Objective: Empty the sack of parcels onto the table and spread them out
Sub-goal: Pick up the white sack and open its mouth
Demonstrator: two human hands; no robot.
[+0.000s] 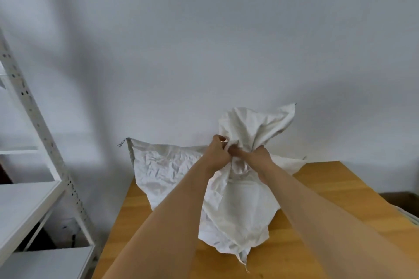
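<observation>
Your 2 forearms reach over the wooden bench. The white sack stands on it, and your left hand and right hand each keep a closed grip on its bunched neck. A white shelf rack stands left; a wall rises behind.

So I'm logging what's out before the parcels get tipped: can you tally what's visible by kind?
White woven sacks: 2, one gathered at the neck, one lying behind it
Hands gripping the gathered neck: 2, left hand, right hand
Wooden tables: 1
White metal shelf units: 1
Parcels visible: 0
Total: 6
</observation>
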